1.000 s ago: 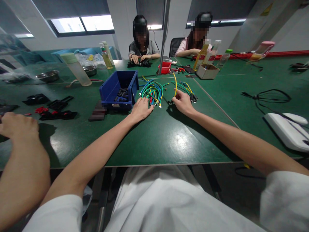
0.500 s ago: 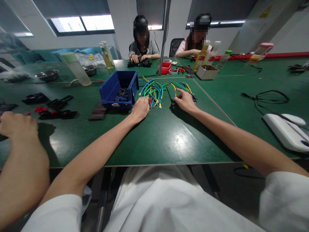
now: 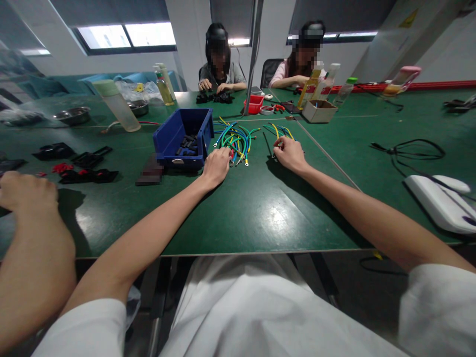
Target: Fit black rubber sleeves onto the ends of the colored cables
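A tangle of short green, blue and yellow wires (image 3: pixel 243 141) with ring terminals lies on the green table. My left hand (image 3: pixel 217 166) rests at its left front edge, fingers curled inward, with a bit of red at the fingertips; what they hold is hidden. To the right, my right hand (image 3: pixel 290 154) has thumb and fingers pinched on a yellow wire (image 3: pixel 275 130), whose ring end shows below the fingers. Behind that hand is a smaller group of wires (image 3: pixel 287 133), partly covered. A blue bin (image 3: pixel 178 159) holding small black parts stands just left of my left hand.
A dark flat object (image 3: pixel 149 171) lies by the bin. Another person's arm (image 3: pixel 33 258) reaches in at far left, near black and red parts (image 3: pixel 89 174). A white device (image 3: pixel 442 203) with a cable sits at right. Bottles, a cardboard box (image 3: pixel 319 112) and two people are across the table.
My right hand has shifted a little to the right with the yellow wire, its extended index finger now bent into a pinch. My left hand has hardly moved.
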Motion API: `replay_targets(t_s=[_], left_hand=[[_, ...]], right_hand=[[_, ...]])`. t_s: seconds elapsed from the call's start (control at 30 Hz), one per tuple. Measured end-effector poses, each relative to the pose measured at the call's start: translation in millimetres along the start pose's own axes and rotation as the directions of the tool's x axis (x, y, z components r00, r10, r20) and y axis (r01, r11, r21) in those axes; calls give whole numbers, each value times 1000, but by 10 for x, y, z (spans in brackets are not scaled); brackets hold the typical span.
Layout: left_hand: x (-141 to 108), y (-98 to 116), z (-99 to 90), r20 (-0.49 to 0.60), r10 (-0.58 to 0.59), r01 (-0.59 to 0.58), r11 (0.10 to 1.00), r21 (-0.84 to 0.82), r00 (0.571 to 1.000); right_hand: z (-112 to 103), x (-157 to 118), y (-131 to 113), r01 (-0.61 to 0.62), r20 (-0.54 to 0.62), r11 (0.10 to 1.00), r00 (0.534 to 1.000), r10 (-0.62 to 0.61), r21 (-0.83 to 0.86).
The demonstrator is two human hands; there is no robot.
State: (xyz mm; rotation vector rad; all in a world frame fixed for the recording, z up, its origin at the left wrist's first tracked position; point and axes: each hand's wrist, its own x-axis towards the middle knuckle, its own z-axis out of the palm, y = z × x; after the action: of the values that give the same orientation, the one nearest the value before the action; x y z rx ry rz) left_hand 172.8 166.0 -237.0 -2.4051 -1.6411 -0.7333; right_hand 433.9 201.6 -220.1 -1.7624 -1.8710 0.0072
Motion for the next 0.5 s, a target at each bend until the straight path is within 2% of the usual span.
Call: replay_targets(t_s=[0.5], left_hand=[[-1,-16,23,12,35,-35,999,6,999]], right_hand=[[-32,65,94,-41,-26,986,999,38,-164]])
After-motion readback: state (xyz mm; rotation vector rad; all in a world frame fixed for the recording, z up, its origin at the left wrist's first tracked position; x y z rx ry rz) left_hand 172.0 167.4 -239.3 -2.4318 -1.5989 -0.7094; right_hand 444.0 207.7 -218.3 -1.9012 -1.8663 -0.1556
